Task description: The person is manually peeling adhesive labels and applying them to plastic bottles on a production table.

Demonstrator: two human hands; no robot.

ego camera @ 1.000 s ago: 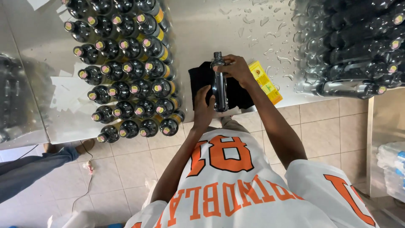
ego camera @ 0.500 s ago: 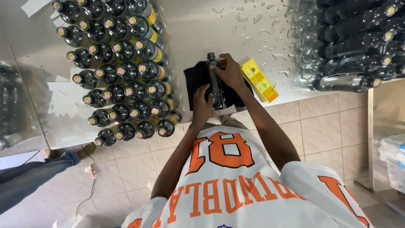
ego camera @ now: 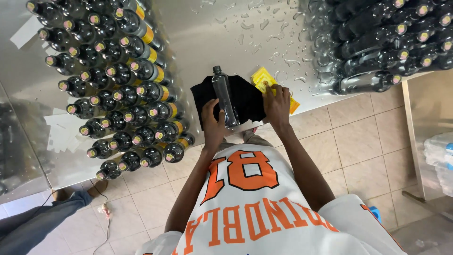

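Observation:
A dark bottle [ego camera: 223, 97] lies on a black cloth [ego camera: 248, 97] at the near edge of a wet steel table [ego camera: 222, 33]. My left hand [ego camera: 212, 123] grips the bottle's lower half. My right hand [ego camera: 277, 102] rests to the right of the bottle, fingertips on a stack of yellow labels [ego camera: 262, 77] beside the cloth. The bottle's neck points away from me.
Several upright dark bottles with yellow labels and pink caps [ego camera: 118, 89] crowd the table's left side. Unlabelled bottles [ego camera: 382, 42] lie stacked at the right. White paper scraps [ego camera: 63, 132] lie at the left. Another person's leg [ego camera: 28, 226] shows at bottom left, above tiled floor [ego camera: 363, 156].
My right hand has left the bottle's neck and moved right onto the yellow labels. The left hand stays on the bottle. The view has shifted.

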